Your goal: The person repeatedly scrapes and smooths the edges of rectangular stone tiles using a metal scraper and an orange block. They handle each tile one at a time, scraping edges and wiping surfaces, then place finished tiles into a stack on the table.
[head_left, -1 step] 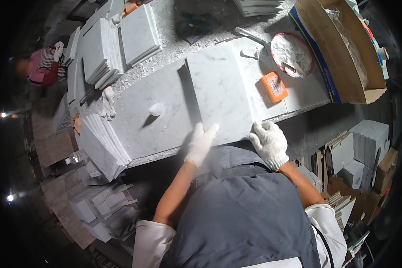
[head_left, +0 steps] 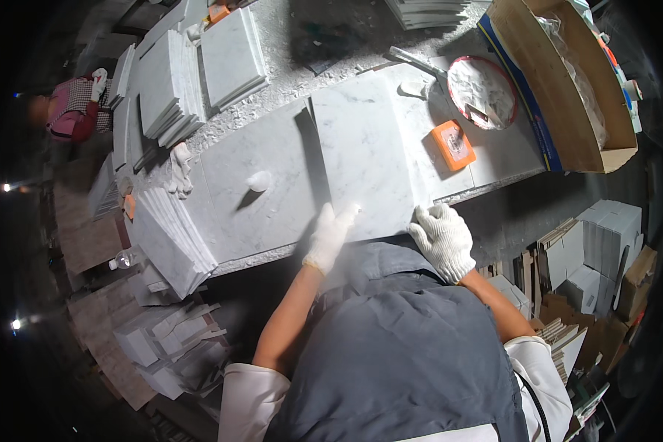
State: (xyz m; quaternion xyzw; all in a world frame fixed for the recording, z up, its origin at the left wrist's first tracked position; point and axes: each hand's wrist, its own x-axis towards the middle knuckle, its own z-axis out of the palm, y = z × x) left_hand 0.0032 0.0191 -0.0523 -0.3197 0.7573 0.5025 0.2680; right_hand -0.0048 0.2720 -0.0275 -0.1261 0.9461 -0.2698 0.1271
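Note:
A white, grey-veined marble tile (head_left: 365,151) lies in front of me on top of other pale slabs, its left edge casting a dark shadow. My left hand (head_left: 330,236), in a white knit glove, grips its near left corner. One finger runs along the edge and the thumb rests on the face. At the near right corner, my right hand (head_left: 442,239), also gloved, has its fingers curled against the tile. Fingertips beneath the tile are hidden. A small whitish knob-like object (head_left: 258,181) sits on the slab (head_left: 232,214) to the left.
Right of the tile are an orange block (head_left: 453,145), a red-rimmed round container of white powder (head_left: 482,88) and a cardboard box (head_left: 589,81). Tile stacks (head_left: 166,88) stand at left, near a crumpled glove (head_left: 180,169). A person's gloved hand (head_left: 98,83) shows far left.

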